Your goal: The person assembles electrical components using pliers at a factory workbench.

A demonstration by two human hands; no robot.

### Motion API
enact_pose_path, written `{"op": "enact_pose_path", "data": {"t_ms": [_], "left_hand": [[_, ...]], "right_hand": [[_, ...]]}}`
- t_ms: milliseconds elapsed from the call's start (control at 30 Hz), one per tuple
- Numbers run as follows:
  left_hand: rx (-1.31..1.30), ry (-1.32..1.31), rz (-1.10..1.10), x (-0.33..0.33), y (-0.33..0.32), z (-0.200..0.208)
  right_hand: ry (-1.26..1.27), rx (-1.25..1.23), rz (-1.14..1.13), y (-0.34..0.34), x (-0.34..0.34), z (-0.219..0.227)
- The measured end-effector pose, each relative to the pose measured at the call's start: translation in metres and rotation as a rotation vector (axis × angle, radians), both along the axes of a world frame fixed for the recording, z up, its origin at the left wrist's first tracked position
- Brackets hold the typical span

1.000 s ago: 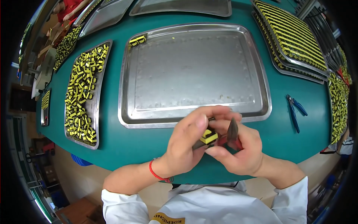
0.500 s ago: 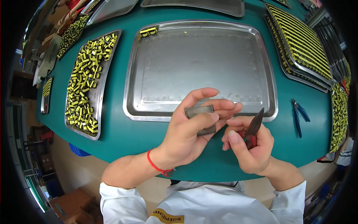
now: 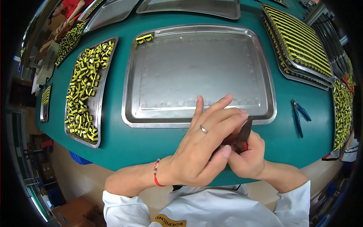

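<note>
My left hand (image 3: 206, 140) lies over my right hand (image 3: 247, 160) at the near edge of the green table (image 3: 151, 142), fingers stretched across and thumb pressed in. My right hand grips red-handled cutting pliers (image 3: 244, 133), whose dark jaws stick up between the two hands. The small yellow and black part that my left hand pinched earlier is hidden under its fingers. Both hands hover just in front of the near rim of a large, almost bare steel tray (image 3: 128, 94).
A steel tray heaped with yellow and black parts (image 3: 85, 90) lies to the left. A couple of the same parts (image 3: 144, 38) sit in the big tray's far left corner. Trays of neatly rowed parts (image 3: 298, 41) are at the right, with blue-handled pliers (image 3: 298, 115) beside them.
My left hand has closed over the right hand and the pliers, hiding the small part that showed between my fingers a second ago. Both hands shifted slightly right.
</note>
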State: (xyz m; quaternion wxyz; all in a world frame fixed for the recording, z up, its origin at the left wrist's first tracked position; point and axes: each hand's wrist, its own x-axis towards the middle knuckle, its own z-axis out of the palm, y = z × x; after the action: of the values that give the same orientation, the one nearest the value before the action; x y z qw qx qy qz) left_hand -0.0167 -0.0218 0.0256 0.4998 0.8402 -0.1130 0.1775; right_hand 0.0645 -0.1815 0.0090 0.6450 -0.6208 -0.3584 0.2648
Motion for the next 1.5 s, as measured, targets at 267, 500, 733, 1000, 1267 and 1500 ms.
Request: {"op": "enact_pose_path", "data": {"t_ms": [267,500,733,1000,1267,1500], "left_hand": [[-0.207,-0.037,0.079,-0.003,-0.007,0.001],[-0.228,-0.011,-0.020,-0.002,-0.003,-0.013],[-0.183,-0.002,0.038,-0.001,-0.009,-0.011],[-0.113,-0.072,-0.080,-0.004,0.004,0.000],[-0.183,-0.017,0.034,-0.006,-0.002,0.002],[-0.269,0.004,0.040,-0.004,-0.012,-0.010]], "right_hand": [[0.101,0.028,0.063,0.001,0.003,-0.003],[-0.117,0.095,-0.003,0.002,-0.002,-0.009],[-0.198,0.027,-0.043,-0.001,-0.002,-0.014],[0.055,0.171,0.031,0.002,-0.002,-0.008],[0.055,0.117,0.079,0.002,0.008,-0.015],[-0.086,0.049,-0.018,0.000,0.001,-0.019]]}}
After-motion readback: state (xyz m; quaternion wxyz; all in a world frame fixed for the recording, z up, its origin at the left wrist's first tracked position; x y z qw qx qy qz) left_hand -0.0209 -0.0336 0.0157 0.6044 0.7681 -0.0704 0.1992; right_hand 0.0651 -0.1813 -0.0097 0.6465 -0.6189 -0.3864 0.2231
